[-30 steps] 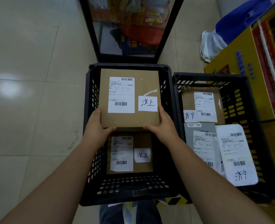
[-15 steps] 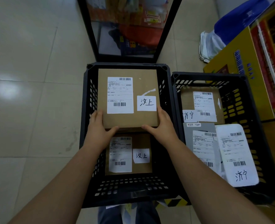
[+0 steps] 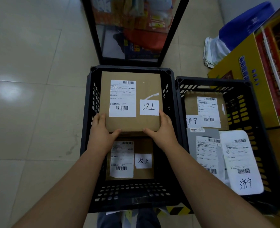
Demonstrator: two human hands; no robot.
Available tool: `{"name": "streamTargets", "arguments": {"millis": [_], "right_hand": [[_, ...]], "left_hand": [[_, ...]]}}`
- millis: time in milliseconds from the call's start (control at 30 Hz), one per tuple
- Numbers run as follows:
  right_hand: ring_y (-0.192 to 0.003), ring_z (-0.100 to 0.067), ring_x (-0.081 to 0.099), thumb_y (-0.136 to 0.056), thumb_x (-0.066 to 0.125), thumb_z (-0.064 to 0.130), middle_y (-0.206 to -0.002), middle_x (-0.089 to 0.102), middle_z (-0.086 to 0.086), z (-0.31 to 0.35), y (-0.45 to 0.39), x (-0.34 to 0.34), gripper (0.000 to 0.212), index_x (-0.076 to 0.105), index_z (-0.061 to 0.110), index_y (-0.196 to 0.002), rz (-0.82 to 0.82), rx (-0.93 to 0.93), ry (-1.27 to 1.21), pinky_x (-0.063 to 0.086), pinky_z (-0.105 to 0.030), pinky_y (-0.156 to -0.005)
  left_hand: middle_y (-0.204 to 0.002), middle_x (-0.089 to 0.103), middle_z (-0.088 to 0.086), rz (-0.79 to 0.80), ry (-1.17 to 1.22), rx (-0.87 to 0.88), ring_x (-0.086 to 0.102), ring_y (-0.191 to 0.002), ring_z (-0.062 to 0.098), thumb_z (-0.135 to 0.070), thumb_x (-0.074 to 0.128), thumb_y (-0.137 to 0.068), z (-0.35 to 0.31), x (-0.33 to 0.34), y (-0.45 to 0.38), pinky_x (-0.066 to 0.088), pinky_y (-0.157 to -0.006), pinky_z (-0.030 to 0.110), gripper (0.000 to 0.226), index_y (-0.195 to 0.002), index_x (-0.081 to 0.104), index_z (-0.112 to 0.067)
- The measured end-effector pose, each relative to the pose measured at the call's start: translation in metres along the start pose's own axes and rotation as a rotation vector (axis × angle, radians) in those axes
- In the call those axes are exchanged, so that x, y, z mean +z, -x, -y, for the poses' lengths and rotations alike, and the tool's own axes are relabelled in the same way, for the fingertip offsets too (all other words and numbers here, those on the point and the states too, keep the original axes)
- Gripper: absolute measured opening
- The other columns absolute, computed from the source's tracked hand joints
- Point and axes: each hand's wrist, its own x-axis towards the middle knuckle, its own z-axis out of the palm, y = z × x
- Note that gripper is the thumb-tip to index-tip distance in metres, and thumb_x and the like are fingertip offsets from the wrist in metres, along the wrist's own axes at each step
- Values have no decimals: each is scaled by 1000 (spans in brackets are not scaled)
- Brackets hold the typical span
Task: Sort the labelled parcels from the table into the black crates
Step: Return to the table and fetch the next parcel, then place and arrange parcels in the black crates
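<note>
floor: pale glossy tiles (image 3: 29, 112), two black crates side by side on them, my view straight down from the head cam
near crate, front half: one cardboard parcel (image 3: 129, 159) already lying flat on the bottom of the left crate (image 3: 86, 145), handwritten tag reads 汶上
hands: left hand (image 3: 101, 132) and right hand (image 3: 163, 130) grip the near corners of a second cardboard box (image 3: 131, 101), thumbs hooked along its near edge, fingers curled down its sides
held box: inside the left crate's rim, over the far half, label up, tag also 汶上; I can't tell if it's resting on anything yet, near edge looks higher than the parcel below it
match: same tag as the parcel already in there, so I judge it's going in the correct crate
right crate: right crate (image 3: 259, 129) holds a cardboard parcel (image 3: 205, 111) at the far end, a grey bag (image 3: 201, 145) and a white bag (image 3: 241, 162) nearer; the two tags I can read say 济宁
progress: four parcels binned, fifth in hand, not released
left: table is out of frame, so I can't count what remains to sort
beyond: black metal frame (image 3: 173, 30) past the left crate with coloured packages behind it, yellow carton (image 3: 234, 76) far right
</note>
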Motion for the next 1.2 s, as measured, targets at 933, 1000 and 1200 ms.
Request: {"name": "streamTargets", "arguments": {"millis": [933,1000,1200], "right_hand": [[-138,-12,37,-87,62,61,-148,41,10,150,217,-239,68,45,33,-146,-296,-297,181,33,-26,-110],[-139,-10,33,-87,60,64,-150,38,11,156,253,-263,68,44,34,-147,-407,-261,167,32,-28,-111],[-139,-7,27,-82,53,74,-149,34,15,147,385,-313,71,42,42,-145,-767,-77,143,28,-25,-103]], "left_hand": [[-145,38,-10,54,-231,800,30,-135,10,-57,54,-89,-250,-193,161,25,-111,25,64,-144,43,-27],[-145,39,-8,79,-224,940,30,-135,12,-56,55,-89,-285,-203,177,26,-113,29,64,-143,44,-24],[-145,40,-11,262,-144,1317,37,-132,12,-56,56,-87,-365,-200,251,30,-111,31,62,-140,47,-26]]}}
